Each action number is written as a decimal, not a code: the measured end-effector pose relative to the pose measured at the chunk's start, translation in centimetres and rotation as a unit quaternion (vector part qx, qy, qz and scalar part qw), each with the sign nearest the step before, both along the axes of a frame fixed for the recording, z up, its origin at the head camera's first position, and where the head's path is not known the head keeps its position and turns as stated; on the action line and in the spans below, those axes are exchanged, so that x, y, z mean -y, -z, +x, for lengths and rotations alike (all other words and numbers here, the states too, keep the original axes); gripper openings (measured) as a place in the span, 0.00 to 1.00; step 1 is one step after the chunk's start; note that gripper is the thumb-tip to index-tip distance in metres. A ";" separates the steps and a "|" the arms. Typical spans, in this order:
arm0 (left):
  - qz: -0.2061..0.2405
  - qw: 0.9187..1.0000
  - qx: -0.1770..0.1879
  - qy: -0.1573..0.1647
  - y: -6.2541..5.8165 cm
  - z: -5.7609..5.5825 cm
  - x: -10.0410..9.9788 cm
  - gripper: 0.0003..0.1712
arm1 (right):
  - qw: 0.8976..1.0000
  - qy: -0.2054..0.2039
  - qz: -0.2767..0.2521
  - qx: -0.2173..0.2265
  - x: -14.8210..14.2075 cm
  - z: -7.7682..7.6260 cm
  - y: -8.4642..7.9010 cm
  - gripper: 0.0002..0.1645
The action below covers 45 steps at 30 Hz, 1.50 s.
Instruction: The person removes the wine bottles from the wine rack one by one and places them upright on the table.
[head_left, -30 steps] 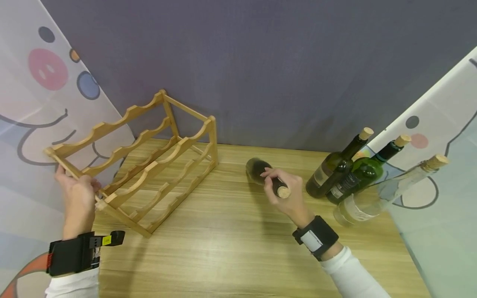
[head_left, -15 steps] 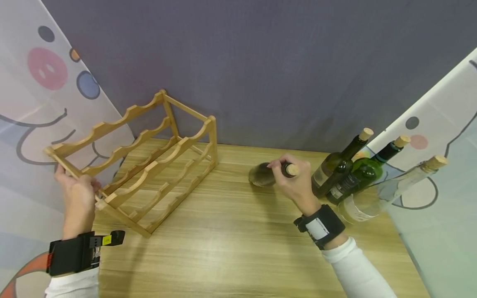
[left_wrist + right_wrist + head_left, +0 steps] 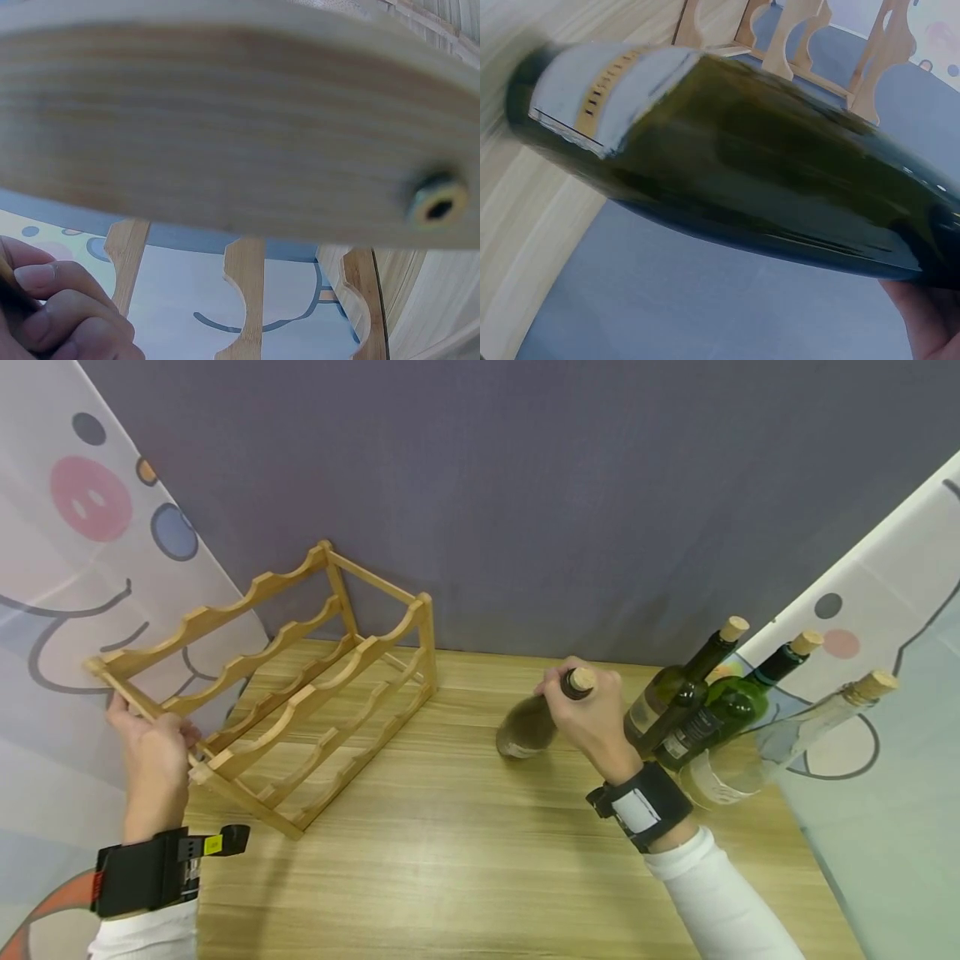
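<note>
A wooden wine rack (image 3: 302, 702) with scalloped rails stands at the left of the table. My left hand (image 3: 156, 750) grips the rail at its near left end. In the left wrist view, that hand's curled fingers (image 3: 71, 304) show at the lower left, below a blurred rail. Around the neck of a dark green wine bottle (image 3: 527, 728) the fingers of my right hand (image 3: 592, 722) are curled. Its cork points up and right, and its base leans to the lower left. The right wrist view shows the bottle's white and gold label (image 3: 604, 94); whether the base touches the table is unclear.
Three corked bottles stand at the right: a dark one (image 3: 660, 697), a green one (image 3: 708, 722) and a clear one (image 3: 738, 768). Behind the wooden table (image 3: 420, 860) rises a grey wall (image 3: 525, 510). Printed white panels flank both sides.
The held bottle's neck has swung away toward the wall with my right hand, while its base has come nearer to me. My left hand and the rack have stayed in place.
</note>
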State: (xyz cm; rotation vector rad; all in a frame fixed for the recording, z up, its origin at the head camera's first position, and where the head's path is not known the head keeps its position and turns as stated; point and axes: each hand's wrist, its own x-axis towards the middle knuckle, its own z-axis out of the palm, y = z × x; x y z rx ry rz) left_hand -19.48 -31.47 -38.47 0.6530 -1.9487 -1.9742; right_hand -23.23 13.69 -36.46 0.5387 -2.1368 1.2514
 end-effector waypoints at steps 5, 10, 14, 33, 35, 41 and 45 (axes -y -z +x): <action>0.007 1.000 -0.002 0.002 0.0 0.0 0.1 0.44 | 0.999 0.018 0.011 0.035 0.3 -0.2 -0.7 0.17; -0.003 1.000 0.005 0.006 0.0 0.1 0.0 0.43 | 0.995 0.036 -0.001 0.088 0.4 -0.4 -1.0 0.17; -0.006 1.000 0.006 0.007 -0.1 0.2 -0.1 0.44 | 0.989 0.021 -0.042 0.138 0.3 -0.6 -1.1 0.16; -0.016 1.000 0.006 0.014 0.1 0.4 0.0 0.43 | 0.962 -0.100 -0.202 0.150 0.6 -1.3 1.6 0.13; -0.016 1.000 0.003 0.013 0.1 0.4 0.1 0.43 | 0.963 -0.109 -0.207 0.136 0.7 -1.2 1.7 0.13; -0.025 1.000 0.000 0.017 0.0 0.4 -0.1 0.44 | 0.966 -0.108 -0.204 0.115 0.7 -1.2 1.8 0.14; -0.021 1.000 0.007 0.015 -0.2 0.4 0.0 0.44 | 0.968 -0.107 -0.197 0.115 0.7 -1.2 1.6 0.13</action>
